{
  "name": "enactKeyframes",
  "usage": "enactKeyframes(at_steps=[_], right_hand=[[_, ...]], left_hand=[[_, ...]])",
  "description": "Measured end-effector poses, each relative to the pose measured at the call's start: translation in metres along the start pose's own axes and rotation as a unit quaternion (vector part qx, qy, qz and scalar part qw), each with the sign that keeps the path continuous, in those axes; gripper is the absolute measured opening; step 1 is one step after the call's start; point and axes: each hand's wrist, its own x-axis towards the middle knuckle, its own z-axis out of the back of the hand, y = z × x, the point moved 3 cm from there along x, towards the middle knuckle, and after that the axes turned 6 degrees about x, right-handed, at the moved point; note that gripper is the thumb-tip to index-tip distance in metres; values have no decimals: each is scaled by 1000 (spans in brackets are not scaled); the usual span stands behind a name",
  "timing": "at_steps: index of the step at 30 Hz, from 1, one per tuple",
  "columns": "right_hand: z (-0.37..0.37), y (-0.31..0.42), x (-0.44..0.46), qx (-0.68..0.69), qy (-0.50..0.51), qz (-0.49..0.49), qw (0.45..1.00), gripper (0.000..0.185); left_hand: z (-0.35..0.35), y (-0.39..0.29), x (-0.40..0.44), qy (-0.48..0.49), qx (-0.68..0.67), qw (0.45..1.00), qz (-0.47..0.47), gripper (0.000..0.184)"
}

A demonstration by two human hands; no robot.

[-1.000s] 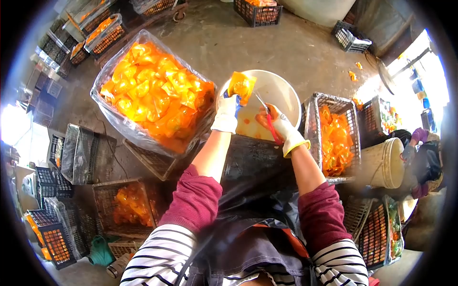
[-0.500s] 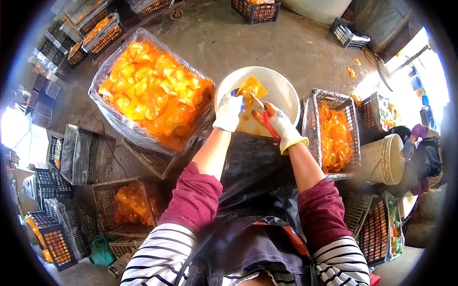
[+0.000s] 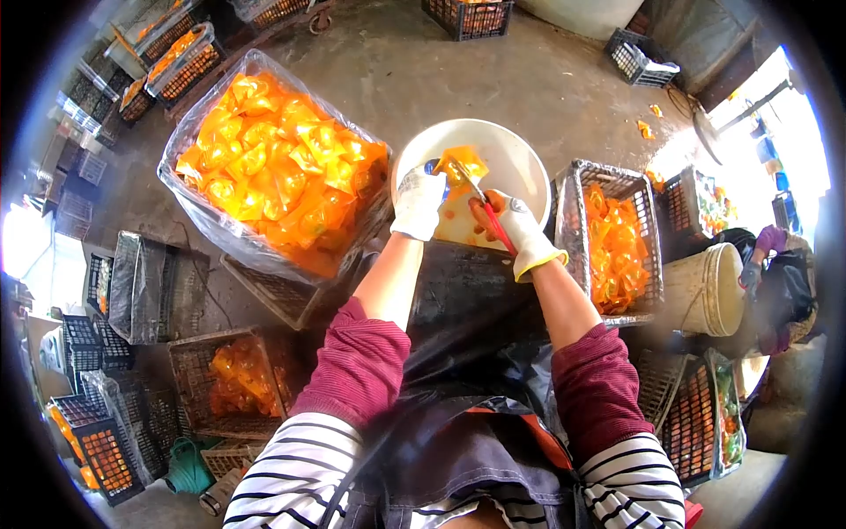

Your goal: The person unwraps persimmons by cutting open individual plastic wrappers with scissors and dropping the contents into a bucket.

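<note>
Over a white tub [image 3: 529, 152], my left hand [image 3: 419, 203], in a white glove with blue at the fingers, is closed on an orange plastic bag [image 3: 467, 159]. My gloved right hand [image 3: 522, 227] grips red-handled scissors [image 3: 499, 227]. Their metal blades reach up and left to the bag, touching or overlapping it; the exact contact is too small to make out. Orange bits lie low in the tub. To the left, a large plastic-lined crate [image 3: 189, 189] is heaped with shiny orange bags [image 3: 273, 167].
A lined crate of orange bags [image 3: 614, 251] stands right of the tub, beside a pale bucket [image 3: 705, 291]. Another person's sleeve [image 3: 773, 240] shows at far right. A crate [image 3: 189, 370] with orange contents sits lower left. More crates line both sides.
My right hand has shifted slightly, and the scissors' blades now lie further up and left against the bag. The bag's top has tipped and looks blurred. The whole view moved a little.
</note>
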Motion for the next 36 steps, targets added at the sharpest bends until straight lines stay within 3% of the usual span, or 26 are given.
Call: enactKeyframes(at_steps=[1, 3, 4, 5, 8, 10, 11, 14, 17, 19, 20, 22, 24, 25, 26, 28, 31, 34, 35, 36], right_hand=[[0, 2, -1, 2, -5, -7, 1000, 26], [4, -2, 4, 98, -1, -21, 995, 24], [4, -3, 6, 147, 2, -28, 989, 23], [4, -4, 6, 147, -6, -30, 989, 21], [4, -6, 11, 127, -6, -9, 992, 18], [4, -26, 24, 89, 22, 33, 995, 19], [0, -32, 30, 192, 41, 60, 979, 20], [2, -29, 29, 51, 21, 125, 991, 23], [2, -3, 3, 64, 15, -20, 998, 25], [0, -2, 3, 70, 11, -20, 997, 24], [0, -2, 2, 73, 9, -21, 997, 24], [-2, -32, 25, 255, 14, -25, 967, 22], [1, -40, 32, 250, 22, -4, 968, 20], [2, -34, 27, 156, 25, 18, 987, 20], [2, -29, 22, 60, 28, 38, 997, 20], [0, -9, 5, 41, 10, 1, 999, 20], [-1, -5, 4, 93, 9, -29, 995, 21], [3, -13, 16, 137, 29, -13, 990, 27], [4, -15, 20, 144, 37, -2, 989, 31], [3, -19, 24, 150, 42, -10, 988, 31]], left_hand=[[1, -2, -1, -34, 9, 999, -8, 32], [-12, 9, 7, 40, -224, 972, 51, 30], [-16, 11, 8, 77, -336, 935, 79, 29], [-22, 13, 6, 145, -507, 841, 118, 30], [-30, 14, 7, 190, -448, 863, 134, 33], [-48, 38, 24, 135, -367, 914, 111, 32], [-45, 37, 24, 134, -327, 929, 114, 32], [-37, 30, 17, 120, -248, 954, 117, 32], [-42, 41, 24, 69, -244, 962, 100, 32], [-39, 41, 26, 5, -222, 974, 51, 31], [-38, 38, 24, 20, -207, 977, 51, 31], [-32, 31, 20, 51, -176, 982, 50, 32], [-30, 31, 13, 85, -117, 989, -6, 32], [-28, 28, 10, 102, -87, 990, -34, 32], [-27, 26, 10, 84, -49, 995, -21, 31], [-21, 18, 12, 46, 27, 999, 5, 29], [-9, 0, 3, -11, -280, 960, 21, 29], [-16, -2, 5, 97, -542, 814, 187, 37], [-13, -12, -1, 142, -576, 786, 176, 37], [-14, -12, 0, 162, -555, 801, 156, 38]])
